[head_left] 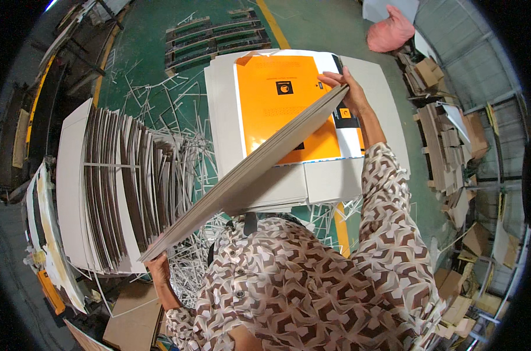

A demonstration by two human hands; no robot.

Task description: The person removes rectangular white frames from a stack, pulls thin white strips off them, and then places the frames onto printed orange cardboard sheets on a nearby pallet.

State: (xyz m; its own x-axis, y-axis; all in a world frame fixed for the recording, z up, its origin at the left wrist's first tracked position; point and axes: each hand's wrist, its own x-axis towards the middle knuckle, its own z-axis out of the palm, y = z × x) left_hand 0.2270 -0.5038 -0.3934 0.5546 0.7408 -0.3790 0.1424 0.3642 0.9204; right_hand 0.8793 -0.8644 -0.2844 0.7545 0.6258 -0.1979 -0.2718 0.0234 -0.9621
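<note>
A thin stack of grey cardboard sheets slants across in front of me, seen nearly edge-on. My left hand is closed on its lower near end. At the upper far end, my right hand grips the sheets, some of its fingers reaching past the edge. Beneath the held sheets lies a glossy orange printed sheet with white and black areas, partly covered by them. It rests on a wide pile of pale cardboard. To the left, a long row of cardboard sheets stands on edge, with a pale strap across it.
Tangled white strips litter the green floor between the row and the pile. A dark slatted pallet lies beyond. Cardboard stacks line the right wall, near a pinkish-red bundle. Flattened brown cardboard lies at lower left.
</note>
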